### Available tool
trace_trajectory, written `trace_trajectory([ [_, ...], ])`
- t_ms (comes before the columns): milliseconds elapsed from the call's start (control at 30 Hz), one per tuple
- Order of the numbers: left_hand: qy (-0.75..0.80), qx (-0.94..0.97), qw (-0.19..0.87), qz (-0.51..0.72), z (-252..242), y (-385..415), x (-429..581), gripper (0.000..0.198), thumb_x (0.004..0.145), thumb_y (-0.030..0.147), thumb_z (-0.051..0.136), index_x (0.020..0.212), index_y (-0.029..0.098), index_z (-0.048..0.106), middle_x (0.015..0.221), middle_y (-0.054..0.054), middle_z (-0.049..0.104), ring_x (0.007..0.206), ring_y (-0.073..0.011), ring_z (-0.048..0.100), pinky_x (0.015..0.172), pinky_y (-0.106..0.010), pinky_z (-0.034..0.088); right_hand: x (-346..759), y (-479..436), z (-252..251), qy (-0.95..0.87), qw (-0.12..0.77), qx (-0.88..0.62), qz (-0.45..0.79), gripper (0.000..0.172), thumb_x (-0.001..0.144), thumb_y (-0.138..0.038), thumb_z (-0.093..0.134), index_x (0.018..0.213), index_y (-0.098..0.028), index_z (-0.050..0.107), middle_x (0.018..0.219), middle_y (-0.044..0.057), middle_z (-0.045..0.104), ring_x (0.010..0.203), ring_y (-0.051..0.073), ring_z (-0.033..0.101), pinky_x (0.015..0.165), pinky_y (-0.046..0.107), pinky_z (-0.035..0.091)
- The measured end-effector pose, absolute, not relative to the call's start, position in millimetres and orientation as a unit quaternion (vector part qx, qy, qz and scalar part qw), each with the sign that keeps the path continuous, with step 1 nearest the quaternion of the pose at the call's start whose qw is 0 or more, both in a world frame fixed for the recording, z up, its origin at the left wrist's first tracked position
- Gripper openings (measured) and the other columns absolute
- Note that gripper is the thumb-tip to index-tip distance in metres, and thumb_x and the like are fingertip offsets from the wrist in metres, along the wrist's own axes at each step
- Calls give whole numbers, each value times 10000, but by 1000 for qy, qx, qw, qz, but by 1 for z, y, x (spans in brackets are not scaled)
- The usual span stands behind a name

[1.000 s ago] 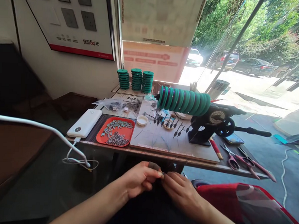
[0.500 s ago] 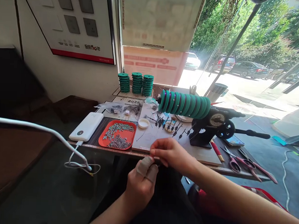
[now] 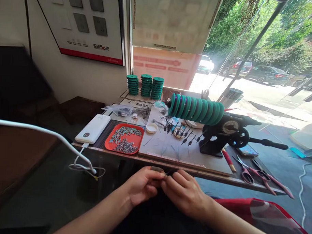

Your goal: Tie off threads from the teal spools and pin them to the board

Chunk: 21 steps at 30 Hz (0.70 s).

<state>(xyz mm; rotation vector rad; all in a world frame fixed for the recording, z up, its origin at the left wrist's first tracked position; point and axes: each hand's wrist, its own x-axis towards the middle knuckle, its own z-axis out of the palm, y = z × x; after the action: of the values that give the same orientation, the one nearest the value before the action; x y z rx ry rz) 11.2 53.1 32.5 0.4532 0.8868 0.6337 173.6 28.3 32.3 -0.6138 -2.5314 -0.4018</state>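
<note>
My left hand (image 3: 143,185) and my right hand (image 3: 186,193) meet just in front of the table's near edge. Thumb and forefinger of the left, which has grey wrapping on a finger, pinch together at the right hand's fingertips. The right hand's fingers are curled and closed. What they pinch is too small to make out; a thin dark strand seems to show between them. Beyond the hands lies a pale board (image 3: 155,149) with fine strands and several small black pieces (image 3: 189,135). A red tray (image 3: 107,142) holds small green tubes (image 3: 118,134) and shiny metal bits (image 3: 126,146).
A black hand-cranked winder (image 3: 212,146) carries a row of green spools (image 3: 197,110). More green spools (image 3: 146,86) stand stacked behind. Scissors (image 3: 246,174) lie at the right, a white power bank (image 3: 93,128) at the left. A white lid (image 3: 152,127) sits beside the tray.
Both hands have come lower and nearer to me. My left hand has turned so its thumb side faces up; my right hand has curled in beside it. The view has shifted slightly.
</note>
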Motion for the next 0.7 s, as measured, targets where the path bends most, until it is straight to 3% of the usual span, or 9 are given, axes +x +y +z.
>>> trace_trajectory([
  [100, 462, 405, 714, 335, 32, 49, 12, 69, 623, 134, 611, 610, 132, 544, 555, 45, 418, 463, -38, 342, 390, -135, 224, 171, 17, 28, -935, 256, -237, -57, 306, 857, -55, 295, 808, -120, 590, 701, 66, 613, 575, 144, 508, 519, 274, 399],
  [200, 466, 661, 429, 402, 23, 44, 11, 101, 707, 126, 553, 611, 148, 572, 691, -18, 538, 663, -116, 497, 601, -212, 407, 166, 16, 39, -887, 316, -285, 182, 264, 872, -121, 335, 757, -160, 569, 731, 49, 627, 623, 118, 549, 560, 219, 433],
  [300, 433, 755, 166, 464, 10, 40, 10, 150, 755, 97, 499, 735, 166, 631, 862, -75, 588, 809, -171, 543, 741, -278, 428, 151, 44, 62, -704, 380, -397, 451, 131, 813, -229, 487, 717, -167, 550, 689, 19, 613, 636, 116, 558, 582, 216, 438],
  [367, 416, 769, 90, 478, 8, 40, 8, 179, 756, 88, 502, 789, 179, 652, 895, -92, 611, 839, -189, 556, 772, -293, 425, 139, 70, 76, -616, 352, -434, 555, 117, 757, -241, 540, 675, -159, 530, 608, -4, 576, 546, 103, 520, 506, 214, 405],
  [433, 419, 765, 136, 470, 13, 41, 6, 169, 752, 103, 514, 769, 189, 659, 837, -81, 629, 812, -189, 562, 764, -296, 422, 132, 86, 83, -624, 301, -446, 566, 112, 726, -207, 553, 632, -154, 524, 547, -27, 535, 475, 81, 466, 453, 201, 359],
  [467, 434, 744, 207, 465, 18, 42, 6, 144, 747, 121, 526, 737, 187, 655, 779, -67, 625, 766, -177, 558, 727, -283, 426, 132, 88, 84, -659, 289, -453, 527, 98, 725, -193, 553, 637, -152, 537, 529, -35, 522, 457, 74, 447, 445, 199, 345],
  [533, 468, 629, 429, 449, 27, 46, 5, 84, 720, 151, 561, 666, 174, 621, 655, -27, 579, 613, -121, 509, 569, -217, 404, 139, 80, 79, -750, 312, -456, 363, 61, 754, -180, 540, 723, -148, 582, 550, -33, 538, 451, 70, 439, 455, 204, 343],
  [600, 463, 423, 666, 403, 34, 51, 5, 41, 657, 137, 605, 638, 156, 574, 602, 13, 520, 482, -54, 401, 412, -145, 280, 153, 64, 69, -835, 350, -401, 137, 105, 805, -161, 498, 815, -144, 601, 605, -9, 575, 479, 82, 458, 481, 224, 348],
  [700, 410, 212, 826, 325, 34, 57, 7, 127, 565, 90, 632, 626, 128, 527, 593, 34, 477, 418, -5, 297, 354, -113, 129, 170, 43, 49, -914, 299, -251, -114, 186, 836, -101, 432, 836, -123, 616, 613, 12, 582, 510, 113, 460, 482, 269, 321],
])
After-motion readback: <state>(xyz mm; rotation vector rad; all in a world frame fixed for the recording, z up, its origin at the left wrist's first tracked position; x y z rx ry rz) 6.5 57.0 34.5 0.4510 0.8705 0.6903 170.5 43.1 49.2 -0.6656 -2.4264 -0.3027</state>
